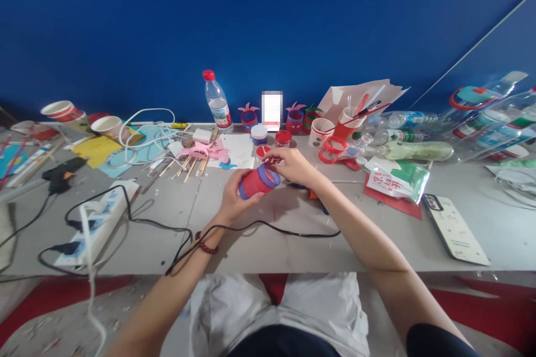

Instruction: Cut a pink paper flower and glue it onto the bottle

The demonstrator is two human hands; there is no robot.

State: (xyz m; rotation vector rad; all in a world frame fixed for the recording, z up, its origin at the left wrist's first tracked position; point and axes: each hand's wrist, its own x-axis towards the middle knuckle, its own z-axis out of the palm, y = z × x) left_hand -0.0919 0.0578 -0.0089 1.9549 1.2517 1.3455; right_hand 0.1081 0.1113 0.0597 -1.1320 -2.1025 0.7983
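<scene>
My left hand [233, 199] is wrapped around a red cup with blue-purple bands [256, 182], which it holds tilted above the table. At the cup's blue rim, my right hand [290, 164] has its fingers pinched together; whatever is between them is too small to make out. Just beyond the hands stand an opened jar of red paint [283, 138] and a white jar with a blue band [259, 134]. A red-coated lid [263, 150] lies beside them. Farther back are small decorated cups [249, 117] with leaf-like tops.
A black cable [268, 223] crosses the table near my forearms. On the left are a power strip [98, 226], a glue gun [65, 175] and pink paper [205, 150]. A water bottle [218, 103], paper cups [321, 133], plastic bottles [419, 150] and a phone [456, 228] also lie about.
</scene>
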